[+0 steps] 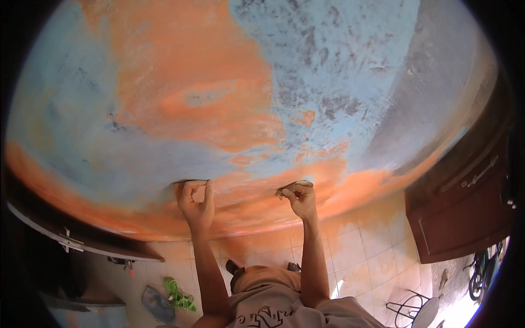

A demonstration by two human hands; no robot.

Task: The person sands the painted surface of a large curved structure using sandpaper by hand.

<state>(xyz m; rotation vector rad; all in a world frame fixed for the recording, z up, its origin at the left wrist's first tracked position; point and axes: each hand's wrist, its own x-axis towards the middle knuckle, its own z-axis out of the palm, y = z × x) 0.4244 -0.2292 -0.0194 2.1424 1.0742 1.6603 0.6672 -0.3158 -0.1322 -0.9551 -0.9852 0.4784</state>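
Observation:
A broad wall [197, 60] fills the upper view, with patches of orange, light blue and grey. My left hand [197, 199] is against its lower part, thumb and fingers curled into a ring. Along the fingertips runs a thin dark edge; whether it is a held piece or shadow, I cannot tell. To the right, my right hand [301, 199] is pinched close to the orange area. A small, thin, dark brownish piece [283, 191] shows at its fingertips, its kind unclear. The two hands are apart, at about the same height.
Below is a tiled floor [350, 257] with orange dust. A dark red door [459, 202] stands right, another door panel with a latch [70, 240] left. A green item [178, 295] and a grey bag-like thing [157, 303] lie lower left. A round-seated stool [426, 314] is lower right.

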